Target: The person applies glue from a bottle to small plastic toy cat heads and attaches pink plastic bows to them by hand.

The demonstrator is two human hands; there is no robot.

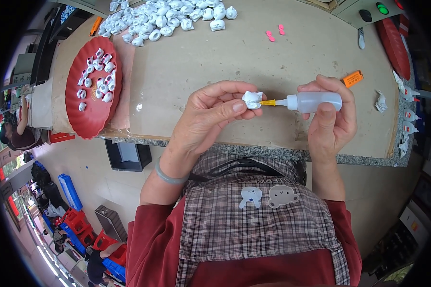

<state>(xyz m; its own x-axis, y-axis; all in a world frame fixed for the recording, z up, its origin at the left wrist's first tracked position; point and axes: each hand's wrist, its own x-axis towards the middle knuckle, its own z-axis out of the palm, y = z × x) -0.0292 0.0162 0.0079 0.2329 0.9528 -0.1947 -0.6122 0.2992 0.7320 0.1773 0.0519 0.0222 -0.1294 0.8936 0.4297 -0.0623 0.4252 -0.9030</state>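
Note:
My left hand (203, 115) pinches a small white moulded piece (250, 98) between thumb and fingers, above the table's near half. Wrapped round a translucent squeeze bottle (318, 102), my right hand (334, 126) holds it on its side. Its narrow yellow nozzle (268, 102) points left and its tip meets the white piece, at or in a recess; exactly how deep I cannot tell. A heap of similar white pieces (165, 16) lies at the back left. Nearer on the left, a red scalloped tray (73, 112) holds several small white pieces with dark red parts.
Small pink pieces (270, 36) lie at the back of the brown-covered table (201, 57). On the right are an orange box-like item (352, 78), crumpled tissue (380, 102) and several small bottles (410, 115) along the edge. A black bin (127, 165) stands below the table's front edge.

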